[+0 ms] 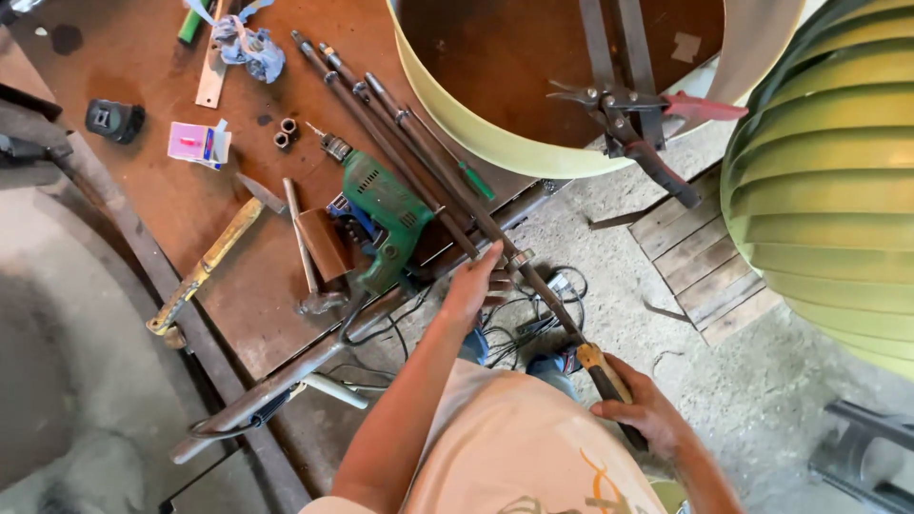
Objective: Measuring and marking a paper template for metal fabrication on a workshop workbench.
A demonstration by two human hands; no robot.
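right hand (pixel 640 411): clamped on tool handle (pixel 609 381), off the table's near edge.
left hand (pixel 473 283): closed over long rods (pixel 400 138) at that edge; nearer hand.
rods: axis runs diagonally toward far-left.
drill (pixel 386 221): just left.

The person's left hand (pixel 473 284) rests on the near ends of the long thin metal rods (pixel 400 133), which lie slantwise on the rusty brown steel workbench (pixel 143 181) and overhang its edge, while the right hand (pixel 643 409) grips the handle of a long metal tool (pixel 600 376) reaching up to those rod ends. Just left of the rods lies the green electric drill (pixel 381 224), and further left the wooden-handled hammer (pixel 205 266). Behind the rods stands the pale yellow sheet-metal ring (pixel 476 124), with the red-handled tin snips (pixel 628 114) inside it.
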